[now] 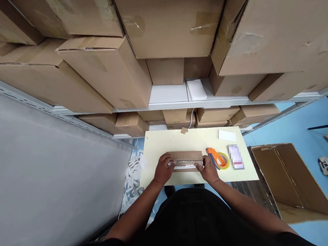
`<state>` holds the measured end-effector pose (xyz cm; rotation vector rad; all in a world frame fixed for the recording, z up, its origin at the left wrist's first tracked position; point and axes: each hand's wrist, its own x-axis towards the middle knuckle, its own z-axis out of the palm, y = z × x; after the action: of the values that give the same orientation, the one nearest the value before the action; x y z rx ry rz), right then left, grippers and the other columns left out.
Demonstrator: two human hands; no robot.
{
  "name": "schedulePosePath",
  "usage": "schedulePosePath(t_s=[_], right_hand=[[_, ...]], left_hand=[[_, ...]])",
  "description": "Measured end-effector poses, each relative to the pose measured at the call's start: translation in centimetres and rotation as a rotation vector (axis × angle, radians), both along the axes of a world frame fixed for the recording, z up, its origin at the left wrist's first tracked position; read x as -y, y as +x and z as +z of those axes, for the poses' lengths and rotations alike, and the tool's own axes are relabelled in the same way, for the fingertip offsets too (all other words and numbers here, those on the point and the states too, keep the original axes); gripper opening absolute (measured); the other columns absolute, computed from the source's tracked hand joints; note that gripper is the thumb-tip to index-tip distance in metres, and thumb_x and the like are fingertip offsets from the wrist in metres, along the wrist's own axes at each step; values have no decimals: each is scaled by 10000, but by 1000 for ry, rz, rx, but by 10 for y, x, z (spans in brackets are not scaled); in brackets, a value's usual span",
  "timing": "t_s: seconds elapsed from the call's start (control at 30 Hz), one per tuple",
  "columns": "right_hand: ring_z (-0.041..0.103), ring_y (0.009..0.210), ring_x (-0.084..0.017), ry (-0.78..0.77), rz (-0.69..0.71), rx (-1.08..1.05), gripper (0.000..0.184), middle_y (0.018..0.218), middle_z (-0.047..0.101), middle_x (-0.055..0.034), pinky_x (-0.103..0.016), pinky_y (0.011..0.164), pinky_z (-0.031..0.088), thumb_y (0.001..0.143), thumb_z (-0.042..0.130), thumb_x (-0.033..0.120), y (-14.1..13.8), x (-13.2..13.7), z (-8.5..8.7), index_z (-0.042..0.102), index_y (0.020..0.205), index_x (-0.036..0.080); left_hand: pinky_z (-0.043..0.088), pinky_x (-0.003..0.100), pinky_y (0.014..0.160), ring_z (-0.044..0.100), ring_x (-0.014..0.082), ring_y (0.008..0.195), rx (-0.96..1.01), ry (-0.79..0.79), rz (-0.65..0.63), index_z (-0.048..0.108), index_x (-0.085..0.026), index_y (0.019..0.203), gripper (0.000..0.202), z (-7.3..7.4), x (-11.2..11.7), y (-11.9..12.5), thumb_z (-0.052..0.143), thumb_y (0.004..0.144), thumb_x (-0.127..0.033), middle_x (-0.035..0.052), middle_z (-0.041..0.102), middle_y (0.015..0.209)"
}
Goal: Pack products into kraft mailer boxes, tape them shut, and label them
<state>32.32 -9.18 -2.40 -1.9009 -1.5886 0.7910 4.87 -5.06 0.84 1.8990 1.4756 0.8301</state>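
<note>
A long, narrow cardboard box (184,156) lies on the cream-coloured table (159,140) in front of me. Along its near half runs a shiny strip (185,163), like clear plastic wrap, with a white band below it; what the wrap covers is too small to make out. My left hand (164,168) is closed around the box's left end, thumb on top. At the right end my right hand (208,169) grips the box, its thumb near the shiny strip. Just right of that hand lies an orange tape dispenser (215,157), touching a yellow tape roll (225,160).
A white card (227,135) and a blurred-out flat item (235,157) lie on the table's right side. Shelves (167,94) with several cardboard boxes stand behind. An open carton (294,181) is on the right floor, near another person's shoe (326,166). A grey wall (56,153) borders the left.
</note>
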Motion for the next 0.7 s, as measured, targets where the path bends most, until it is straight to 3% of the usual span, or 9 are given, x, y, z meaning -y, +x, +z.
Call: schedulePosePath(t_s=[0.13, 0.23, 0.3, 0.4, 0.5, 0.6, 0.7], right_hand=[[673, 914, -271, -51, 39, 11, 413, 1008, 681, -89, -404, 811, 539, 888, 584, 547, 27, 9, 5, 572, 1133, 214], [650, 1083, -318, 1, -11, 227, 385, 1119, 690, -143, -459, 932, 506, 926, 512, 519, 63, 16, -2, 620, 1120, 205], [633, 1119, -355, -61, -32, 398, 404, 1168, 687, -185, -494, 937, 491, 919, 514, 504, 81, 15, -13, 642, 1136, 188], [633, 1104, -393, -259, -16, 557, 387, 1091, 712, -219, -506, 866, 488, 925, 519, 463, 85, 10, -32, 668, 1105, 155], [634, 1103, -395, -304, -34, 648, 307, 1005, 726, -222, -500, 850, 466, 937, 502, 384, 75, 3, -43, 685, 1023, 152], [653, 1044, -370, -277, -78, 632, 260, 982, 733, -196, -490, 844, 456, 909, 511, 355, 75, 2, -38, 681, 983, 172], [659, 815, -308, -261, -156, 433, 271, 828, 713, -125, -421, 743, 470, 880, 494, 402, 85, 9, -12, 656, 915, 187]], left_hand=[[388, 538, 1140, 521, 341, 1250, -172, 86, 10, 692, -209, 889, 129, -3, -9, 17, 626, 928, -312, 131, 655, 1069], [355, 548, 1125, 500, 357, 1291, -250, 114, -60, 712, -213, 1042, 172, -3, -13, 23, 572, 954, -258, 136, 664, 1142], [380, 532, 1077, 521, 347, 1274, -297, 112, -155, 703, -232, 1172, 275, -4, -10, 24, 518, 969, -207, 132, 668, 1221], [434, 494, 993, 582, 318, 1150, -369, 98, -263, 695, -241, 1241, 368, -7, -1, 24, 474, 963, -144, 130, 676, 1246], [455, 478, 966, 590, 302, 1090, -415, 101, -270, 705, -240, 1226, 391, -9, 2, 26, 464, 946, -115, 119, 683, 1222], [453, 475, 976, 581, 296, 1089, -379, 110, -238, 710, -236, 1219, 399, -9, -1, 27, 490, 913, -106, 106, 679, 1233], [432, 488, 995, 564, 310, 1119, -300, 125, -185, 717, -224, 1198, 341, -8, -3, 28, 531, 920, -157, 109, 673, 1258]])
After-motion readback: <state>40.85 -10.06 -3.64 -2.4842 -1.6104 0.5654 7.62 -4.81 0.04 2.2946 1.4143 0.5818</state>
